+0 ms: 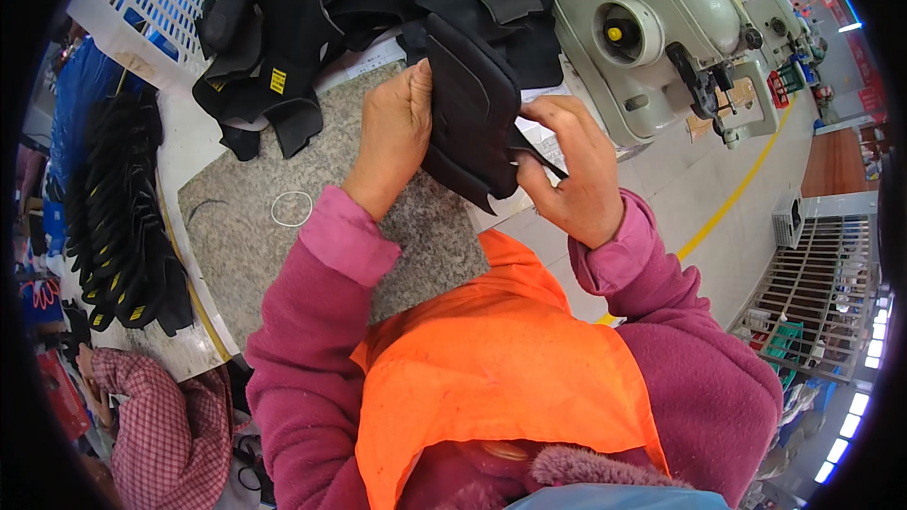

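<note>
A black padded fabric piece (470,99) with curved, stitched edges is held up over the front of the worktable (274,255). My left hand (397,123) grips its left side, thumb on top and the other fingers hidden behind. On the other side, my right hand (573,170) pinches a narrow black flap at the piece's right edge between thumb and fingers. A thin white loop (292,193) lies on the mottled grey surface left of my left wrist. Behind the piece, a heap of similar black pieces (350,0) spreads over the table, some with yellow labels.
A pale green sewing machine (652,28) stands at the far right. At the left edge hangs a row of overlapping black pieces (118,217), near a white perforated crate (142,0). A co-worker's checked sleeve (161,416) shows lower left. Right, a metal rack (812,274) stands beyond a yellow floor line.
</note>
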A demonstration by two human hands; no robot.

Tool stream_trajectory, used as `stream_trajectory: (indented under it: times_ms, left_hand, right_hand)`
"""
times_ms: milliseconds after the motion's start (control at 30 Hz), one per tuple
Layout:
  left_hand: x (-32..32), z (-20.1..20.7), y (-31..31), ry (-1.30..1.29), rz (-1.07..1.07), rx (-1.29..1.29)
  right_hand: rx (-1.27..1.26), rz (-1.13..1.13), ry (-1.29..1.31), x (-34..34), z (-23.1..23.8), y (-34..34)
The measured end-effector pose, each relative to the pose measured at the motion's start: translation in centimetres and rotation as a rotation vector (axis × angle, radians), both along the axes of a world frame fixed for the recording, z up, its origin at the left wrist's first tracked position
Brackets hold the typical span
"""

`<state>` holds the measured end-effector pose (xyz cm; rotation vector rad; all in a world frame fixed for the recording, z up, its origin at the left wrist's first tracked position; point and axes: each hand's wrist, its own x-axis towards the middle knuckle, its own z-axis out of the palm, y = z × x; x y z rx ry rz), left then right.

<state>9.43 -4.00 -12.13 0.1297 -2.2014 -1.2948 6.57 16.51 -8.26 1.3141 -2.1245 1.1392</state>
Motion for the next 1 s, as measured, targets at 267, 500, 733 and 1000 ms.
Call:
stream_trajectory:
  times_ms: [267, 500, 733, 1000]
  left_hand:
    - [0.3, 0.3, -0.2, 0.036, 0.021, -0.121]
    - [0.3, 0.3, -0.7, 0.044, 0.021, -0.213]
    - [0.4, 0.2, -0.5, -0.003, 0.044, -0.247]
    - [0.5, 0.4, -0.3, -0.012, 0.085, -0.236]
  right_hand:
    - [0.095, -0.064, 0.164, 0.1, 1.0, -0.8]
    - [0.01, -0.07, 0.067, 0.6, 0.2, 0.0]
    - [-0.013, -0.095, 0.157, 2.0, -0.2, 1.3]
    - [0.208, -0.283, 0.157, 3.3, 0.5, -0.1]
